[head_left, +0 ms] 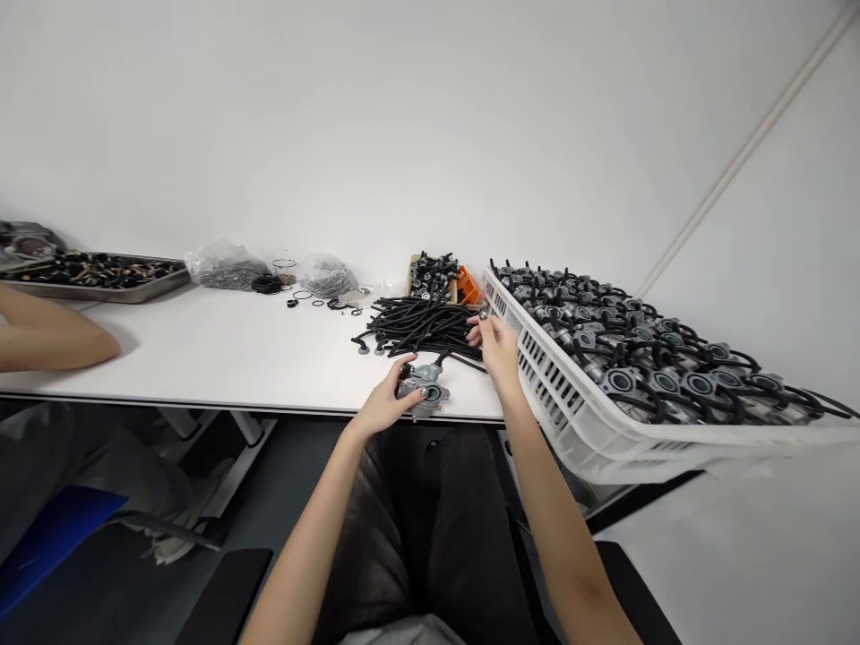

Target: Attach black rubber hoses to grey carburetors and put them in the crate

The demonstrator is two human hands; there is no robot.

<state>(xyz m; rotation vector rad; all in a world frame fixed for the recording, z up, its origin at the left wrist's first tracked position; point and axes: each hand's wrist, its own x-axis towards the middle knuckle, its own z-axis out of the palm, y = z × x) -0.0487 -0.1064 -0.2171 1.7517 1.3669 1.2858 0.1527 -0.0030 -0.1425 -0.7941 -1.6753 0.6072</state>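
Note:
My left hand is closed around a grey metal carburetor at the front edge of the table, its round bore facing up towards me. From the top of the carburetor a black hose runs off to the right. My right hand is raised by the right end of a pile of black rubber hoses, beside the crate wall. Its thumb and fingers are drawn together; what they hold, if anything, is too small to make out.
On the right, a white plastic crate holds many carburetors with hoses. Behind the hoses stand a box of small black-and-grey parts and an orange bin. Plastic bags, black rings and a metal tray lie leftward, near another person's arm.

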